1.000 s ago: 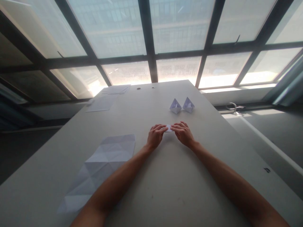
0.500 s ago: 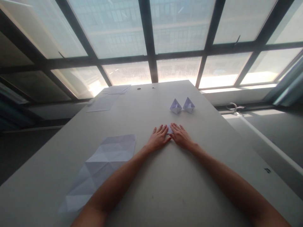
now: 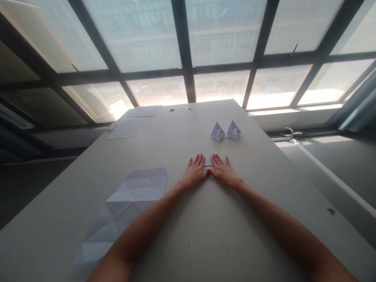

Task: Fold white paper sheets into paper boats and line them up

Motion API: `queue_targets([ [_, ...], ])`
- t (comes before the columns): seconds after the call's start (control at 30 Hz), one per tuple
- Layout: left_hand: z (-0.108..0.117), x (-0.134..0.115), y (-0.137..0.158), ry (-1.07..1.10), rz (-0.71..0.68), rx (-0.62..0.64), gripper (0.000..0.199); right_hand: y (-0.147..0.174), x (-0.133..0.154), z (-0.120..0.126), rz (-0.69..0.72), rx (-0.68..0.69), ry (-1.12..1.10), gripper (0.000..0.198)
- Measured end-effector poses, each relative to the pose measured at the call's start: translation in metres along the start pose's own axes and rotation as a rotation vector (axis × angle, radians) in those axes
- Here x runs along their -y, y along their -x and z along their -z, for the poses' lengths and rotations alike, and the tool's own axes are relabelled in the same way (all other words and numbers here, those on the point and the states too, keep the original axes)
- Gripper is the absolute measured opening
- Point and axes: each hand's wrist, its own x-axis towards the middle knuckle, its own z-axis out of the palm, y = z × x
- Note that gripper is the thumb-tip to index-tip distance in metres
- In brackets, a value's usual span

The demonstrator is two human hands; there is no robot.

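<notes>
window (image 3: 220, 35) : dark-framed, bright below | curtain (image 3: 358, 107) : bluish, far right

Landmark: small folded paper (image 3: 208, 160), on table (image 3: 188, 246). Over its left end, left hand (image 3: 195, 171); over its right end, right hand (image 3: 223, 171). Behind it and slightly right, two paper shapes (image 3: 217, 133), side by side. In front of it and well left, large sheet (image 3: 138, 190) (partly hidden behind left forearm (image 3: 143, 231)). Far behind it, also left, single sheet (image 3: 125, 130); past that, loose sheets (image 3: 143, 111). Farthest behind it, beyond table, windows (image 3: 220, 33).
</notes>
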Motion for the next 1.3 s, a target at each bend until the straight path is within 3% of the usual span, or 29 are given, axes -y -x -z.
queue_targets([
  [0.23,-0.0024,-0.0048,0.0019,-0.027,0.201,0.001,0.096,-0.0001,0.0010,0.0004,-0.039,0.018,0.007,0.077],
  [0.37,-0.0049,-0.0077,0.0039,-0.030,0.315,-0.078,0.101,-0.0003,0.0021,0.0013,-0.038,0.013,-0.001,0.079],
  [0.43,-0.0033,-0.0079,0.0039,-0.013,0.276,-0.125,0.092,-0.0004,0.0021,0.0012,-0.040,0.006,-0.002,0.081],
  [0.5,-0.0003,-0.0070,0.0030,0.010,0.139,-0.151,0.077,-0.0003,0.0015,0.0008,-0.038,-0.006,-0.001,0.080],
  [0.6,0.0031,-0.0052,0.0009,0.059,-0.090,-0.113,0.064,0.0001,-0.0006,-0.0002,-0.011,-0.015,-0.003,0.078],
  [0.67,0.0032,-0.0044,-0.0003,0.088,-0.151,-0.067,0.062,0.0005,-0.0023,-0.0010,0.019,-0.011,-0.004,0.077],
  [1.3,0.0004,-0.0050,-0.0023,0.094,-0.114,-0.022,0.062,0.0023,-0.0024,-0.0005,0.018,-0.021,-0.018,0.072],
])
